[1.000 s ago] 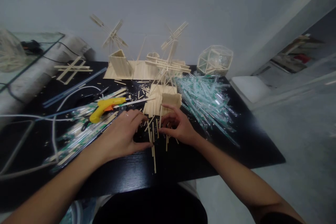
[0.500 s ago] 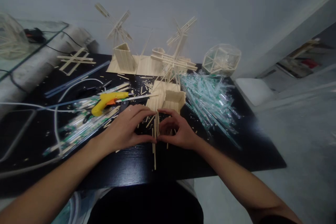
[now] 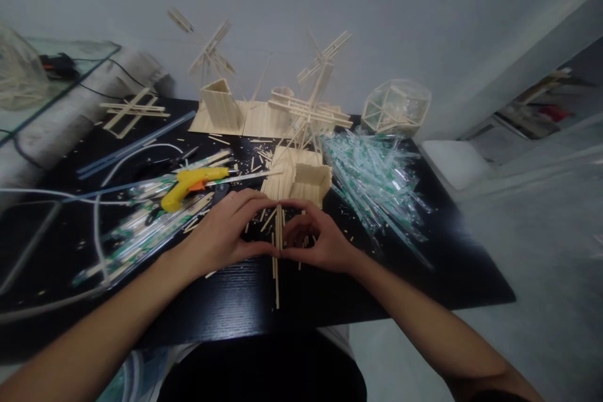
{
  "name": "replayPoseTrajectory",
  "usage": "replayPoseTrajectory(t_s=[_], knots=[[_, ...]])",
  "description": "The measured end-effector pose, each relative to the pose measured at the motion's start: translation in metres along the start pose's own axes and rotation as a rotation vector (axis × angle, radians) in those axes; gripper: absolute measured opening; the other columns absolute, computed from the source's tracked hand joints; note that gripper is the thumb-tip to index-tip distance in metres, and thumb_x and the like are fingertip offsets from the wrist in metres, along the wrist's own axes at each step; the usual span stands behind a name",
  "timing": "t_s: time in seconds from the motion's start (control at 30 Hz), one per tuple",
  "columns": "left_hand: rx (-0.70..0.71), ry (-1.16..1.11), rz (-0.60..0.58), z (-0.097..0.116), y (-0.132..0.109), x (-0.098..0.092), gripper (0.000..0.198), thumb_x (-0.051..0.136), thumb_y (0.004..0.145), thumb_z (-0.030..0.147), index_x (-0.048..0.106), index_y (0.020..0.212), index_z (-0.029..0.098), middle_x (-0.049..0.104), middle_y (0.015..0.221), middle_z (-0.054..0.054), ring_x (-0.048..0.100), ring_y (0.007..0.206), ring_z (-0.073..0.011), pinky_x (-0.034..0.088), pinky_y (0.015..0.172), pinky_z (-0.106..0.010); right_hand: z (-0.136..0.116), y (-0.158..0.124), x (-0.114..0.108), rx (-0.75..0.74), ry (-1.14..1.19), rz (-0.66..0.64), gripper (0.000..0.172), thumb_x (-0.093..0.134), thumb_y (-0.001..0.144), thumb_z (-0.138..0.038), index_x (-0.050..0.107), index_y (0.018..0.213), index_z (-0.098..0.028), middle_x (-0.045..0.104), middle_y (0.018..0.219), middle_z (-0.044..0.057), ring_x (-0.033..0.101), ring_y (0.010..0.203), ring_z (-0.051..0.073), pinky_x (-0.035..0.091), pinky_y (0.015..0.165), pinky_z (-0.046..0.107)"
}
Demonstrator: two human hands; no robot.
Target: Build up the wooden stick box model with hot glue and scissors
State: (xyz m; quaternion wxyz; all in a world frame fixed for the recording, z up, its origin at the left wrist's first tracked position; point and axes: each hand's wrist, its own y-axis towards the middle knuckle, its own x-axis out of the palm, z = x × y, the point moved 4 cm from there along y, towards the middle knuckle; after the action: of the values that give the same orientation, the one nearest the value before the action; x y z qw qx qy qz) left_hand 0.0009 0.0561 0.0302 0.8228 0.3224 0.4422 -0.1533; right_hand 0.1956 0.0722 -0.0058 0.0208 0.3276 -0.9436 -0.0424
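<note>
Wooden sticks (image 3: 279, 226), several in a narrow bundle, are between the two hands, above the black table (image 3: 438, 276) and near its front edge. The left hand (image 3: 228, 226) presses them from the left and the right hand (image 3: 325, 235) from the right; both are clamped on the bundle, with fingertips meeting at its far end and thumbs at its near end. Some loose sticks lie under and around this grip, and one reaches out toward the person's body. Just beyond the grip stands an open-topped box (image 3: 311, 183) made of sticks. To the left of the grip and farther lies a yellow glue gun (image 3: 191, 185), its nozzle pointing rightward. To the right of the grip, past the right hand, spreads a pile of clear plastic wrappers (image 3: 377, 169) with green marks.
</note>
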Motion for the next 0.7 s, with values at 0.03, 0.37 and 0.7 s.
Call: replayPoseTrajectory(t_s=[0.03, 0.37, 0.7], knots=[[-0.004, -0.005, -0.001, 0.0, 0.0003, 0.0004, 0.067, 0.076, 0.083, 0.053, 0.05, 0.136, 0.022, 0.059, 0.126, -0.011, 0.06, 0.116, -0.0273, 0.052, 0.096, -0.043, 0.0003, -0.0001, 0.0002, 0.005, 0.001, 0.001, 0.079, 0.089, 0.07, -0.018, 0.051, 0.139, -0.024, 0.072, 0.086, -0.002, 0.067, 0.067, 0.011, 0.053, 0.061, 0.022], [0.002, -0.032, 0.031, -0.0015, -0.0014, -0.001, 0.069, 0.078, 0.081, 0.053, 0.049, 0.135, 0.023, 0.059, 0.127, -0.011, 0.061, 0.116, -0.0277, 0.053, 0.096, -0.044, 0.0015, -0.0013, -0.0023, 0.083, 0.137, -0.057, 0.085, 0.087, 0.073, -0.017, 0.045, 0.146, -0.026, 0.074, 0.097, 0.002, 0.071, 0.074, 0.013, 0.056, 0.065, 0.023], [0.039, -0.068, 0.065, 0.0046, 0.001, -0.0009, 0.072, 0.081, 0.077, 0.056, 0.052, 0.133, 0.022, 0.059, 0.124, -0.011, 0.063, 0.112, -0.027, 0.056, 0.092, -0.043, 0.0042, 0.0047, -0.0019, 0.27, 0.322, -0.038, 0.024, 0.084, 0.08, -0.032, 0.074, 0.092, -0.014, 0.075, 0.07, 0.001, 0.071, 0.06, 0.013, 0.058, 0.055, 0.022]])
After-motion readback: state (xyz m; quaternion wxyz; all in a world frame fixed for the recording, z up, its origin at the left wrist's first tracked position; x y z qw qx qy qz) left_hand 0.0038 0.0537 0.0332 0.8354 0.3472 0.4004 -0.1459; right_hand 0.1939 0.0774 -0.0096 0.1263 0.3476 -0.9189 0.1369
